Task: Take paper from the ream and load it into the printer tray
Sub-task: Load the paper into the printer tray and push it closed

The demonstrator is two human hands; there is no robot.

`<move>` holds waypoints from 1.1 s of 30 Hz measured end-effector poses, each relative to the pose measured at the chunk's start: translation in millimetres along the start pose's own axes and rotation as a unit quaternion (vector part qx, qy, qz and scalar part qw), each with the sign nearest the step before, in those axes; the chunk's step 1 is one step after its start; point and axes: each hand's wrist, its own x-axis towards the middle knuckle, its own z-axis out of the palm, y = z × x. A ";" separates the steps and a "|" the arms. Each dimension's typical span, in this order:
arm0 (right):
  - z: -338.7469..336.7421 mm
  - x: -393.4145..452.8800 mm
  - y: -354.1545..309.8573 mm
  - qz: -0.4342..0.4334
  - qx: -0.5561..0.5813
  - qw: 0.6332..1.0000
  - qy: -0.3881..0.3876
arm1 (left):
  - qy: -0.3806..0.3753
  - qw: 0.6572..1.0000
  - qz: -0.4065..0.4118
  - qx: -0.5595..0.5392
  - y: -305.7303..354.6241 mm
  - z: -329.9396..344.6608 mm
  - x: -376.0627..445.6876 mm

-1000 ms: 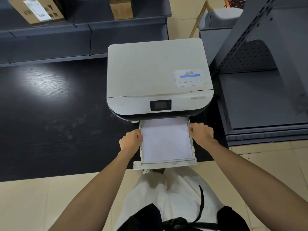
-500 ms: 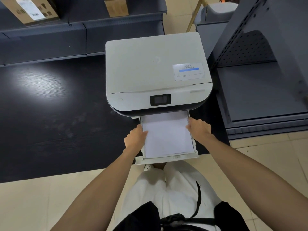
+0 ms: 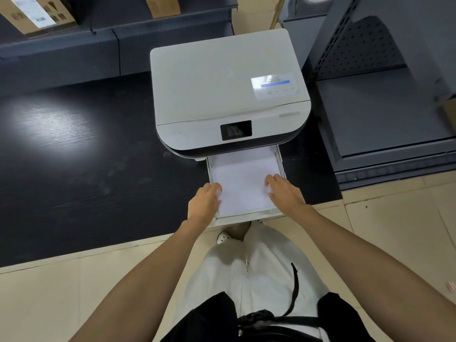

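Observation:
A white printer (image 3: 222, 90) stands on a black table (image 3: 86, 169). Its paper tray (image 3: 246, 217) is pulled out toward me and holds a flat stack of white paper (image 3: 243, 178). My left hand (image 3: 203, 202) sits at the tray's left side near the front, fingers curled onto the paper's left edge. My right hand (image 3: 283, 193) lies on the paper's right front part, fingers flat and slightly apart. Neither hand lifts anything. No ream is in view.
A grey metal shelf unit (image 3: 382, 107) stands close to the printer's right side. Low dark shelves run behind the table with cardboard boxes (image 3: 37, 13) on them. The tray's front overhangs the table edge above my legs and the tiled floor.
Both hands have slid from the tray's outer sides toward its front and inward onto the paper. The tray stays pulled out. My head has moved closer and a little left.

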 end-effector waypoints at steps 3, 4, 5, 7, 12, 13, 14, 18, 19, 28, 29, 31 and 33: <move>6.7 -7.8 -1.8 -0.008 -0.002 1.000 0.007 | 0.004 1.000 0.021 0.018 -4.2 5.3 -6.8; 8.5 -10.1 -1.9 -0.013 -0.002 1.000 0.009 | 0.004 0.999 0.029 0.023 -5.4 7.4 -8.9; 9.8 -12.5 -1.9 -0.018 -0.001 1.000 0.010 | 0.005 0.999 0.036 0.027 -6.3 9.6 -11.0; 12.2 -17.8 -3.2 -0.027 0.002 1.000 0.011 | 0.010 0.998 0.047 0.034 -8.1 13.2 -15.4; 19.2 -34.4 -5.9 -0.068 -0.019 0.997 0.012 | 0.033 0.994 0.090 0.060 -12.2 25.8 -27.9; 19.9 -37.7 -6.0 -0.076 -0.020 0.997 0.010 | 0.031 0.993 0.096 0.064 -12.4 28.3 -30.3; 20.3 -40.4 -6.3 -0.081 -0.022 0.996 0.007 | 0.026 0.992 0.101 0.068 -12.6 30.6 -32.4; 17.6 -45.1 -11.7 -0.071 -0.055 0.996 -0.014 | 0.008 0.985 0.122 0.123 -12.6 35.5 -35.5; 16.3 -44.8 -14.2 -0.067 -0.070 0.995 -0.020 | 0.006 0.982 0.124 0.142 -12.6 35.6 -34.6; 14.2 -40.3 -21.6 -0.063 -0.112 0.991 -0.035 | -0.003 0.975 0.142 0.171 -14.9 29.2 -26.9; 13.8 -39.5 -21.6 -0.063 -0.112 0.991 -0.036 | -0.004 0.975 0.146 0.169 -15.6 27.7 -26.1; 12.0 -37.6 -22.4 -0.062 -0.112 0.991 -0.037 | -0.009 0.974 0.153 0.166 -15.7 23.8 -24.4; 9.9 -35.6 -23.6 -0.060 -0.109 0.991 -0.040 | -0.010 0.973 0.157 0.167 -15.1 20.9 -23.0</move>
